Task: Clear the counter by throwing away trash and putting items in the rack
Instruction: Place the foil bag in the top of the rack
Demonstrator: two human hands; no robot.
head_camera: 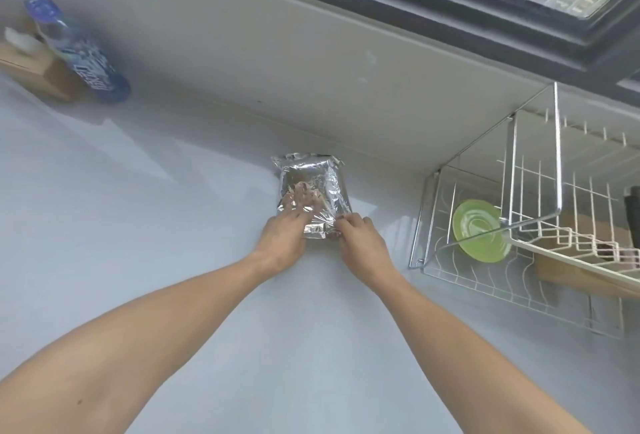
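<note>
Gripping the foil bag (311, 191) near the counter's (138, 225) back edge, we note the left hand (282, 236) spread flat on it and the right hand (358, 236) pinched on its near corner. We advise gathering it fully before lifting (the torn top may spill). Contents unreadable. The rack (519, 225) is cut off at right; no bin in view.

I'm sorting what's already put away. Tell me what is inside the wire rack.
A green plate stands in the wire rack. Farther right, the upper basket partly hides brownish items I cannot identify.
</note>
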